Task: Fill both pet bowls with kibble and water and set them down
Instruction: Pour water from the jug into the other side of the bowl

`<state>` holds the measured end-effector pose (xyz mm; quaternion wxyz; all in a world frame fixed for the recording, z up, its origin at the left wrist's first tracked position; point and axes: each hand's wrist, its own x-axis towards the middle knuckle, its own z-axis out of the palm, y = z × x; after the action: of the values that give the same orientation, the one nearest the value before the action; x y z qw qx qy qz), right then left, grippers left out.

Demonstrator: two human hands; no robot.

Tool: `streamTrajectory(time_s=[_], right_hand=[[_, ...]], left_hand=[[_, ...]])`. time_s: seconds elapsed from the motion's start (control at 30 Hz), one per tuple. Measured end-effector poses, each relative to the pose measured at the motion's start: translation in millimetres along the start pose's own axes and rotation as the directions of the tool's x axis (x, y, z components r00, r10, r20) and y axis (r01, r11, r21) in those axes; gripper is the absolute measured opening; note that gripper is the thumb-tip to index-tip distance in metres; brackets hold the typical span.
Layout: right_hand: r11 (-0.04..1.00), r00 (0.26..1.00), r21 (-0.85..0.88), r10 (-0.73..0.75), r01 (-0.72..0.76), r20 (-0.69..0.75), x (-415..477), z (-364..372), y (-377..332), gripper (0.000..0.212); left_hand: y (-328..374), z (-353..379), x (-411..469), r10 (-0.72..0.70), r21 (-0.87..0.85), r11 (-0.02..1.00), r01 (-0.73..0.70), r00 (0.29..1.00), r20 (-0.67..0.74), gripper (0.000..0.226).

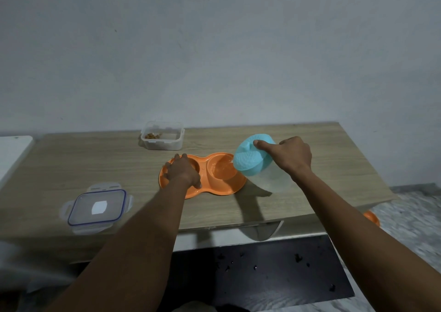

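Observation:
An orange double pet bowl [216,187] sits on the wooden table [322,168]. My left hand [183,170] rests over its left bowl with fingers spread along the rim, hiding what is inside. My right hand [288,156] grips a clear jug with a turquoise lid [250,160], thumb pressed on the lid. The jug is tilted toward the right bowl [223,169], and water lies in that bowl. A clear kibble container [163,136] with a little kibble left stands at the back of the table.
The container's clear lid with a blue seal [96,207] lies near the table's front left. A white surface [12,154] adjoins the table's left end. Below the front edge are a dark mat [262,271] and another orange object [372,217] on the floor.

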<state>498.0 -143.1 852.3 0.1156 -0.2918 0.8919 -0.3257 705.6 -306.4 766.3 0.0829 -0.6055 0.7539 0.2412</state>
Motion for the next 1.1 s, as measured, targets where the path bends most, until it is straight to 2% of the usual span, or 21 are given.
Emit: streamTrajectory(time_s=[0.7, 0.77, 0.9, 1.1], right_hand=[[0.999, 0.999, -0.002, -0.033, 0.033, 0.001, 2.0, -2.9, -4.2, 0.070], [0.999, 0.999, 0.006, -0.033, 0.033, -0.002, 2.0, -3.0, -4.3, 0.070], [0.999, 0.999, -0.002, -0.038, 0.038, -0.003, 1.6, -3.1, -5.2, 0.068], [0.999, 0.999, -0.004, -0.032, 0.032, -0.021, 2.9, -4.8, -7.3, 0.069]], left_hand=[[3.4, -3.6, -5.2, -0.009, 0.010, 1.000, 0.009, 1.000, 0.003, 0.124], [2.5, -4.0, -6.4, -0.006, 0.009, 1.000, 0.006, 1.000, -0.002, 0.120], [-3.4, -5.3, -5.4, 0.038, -0.031, 0.999, -0.039, 0.998, -0.051, 0.099], [-4.0, -5.4, -5.5, 0.046, -0.033, 0.998, -0.048, 0.997, -0.056, 0.098]])
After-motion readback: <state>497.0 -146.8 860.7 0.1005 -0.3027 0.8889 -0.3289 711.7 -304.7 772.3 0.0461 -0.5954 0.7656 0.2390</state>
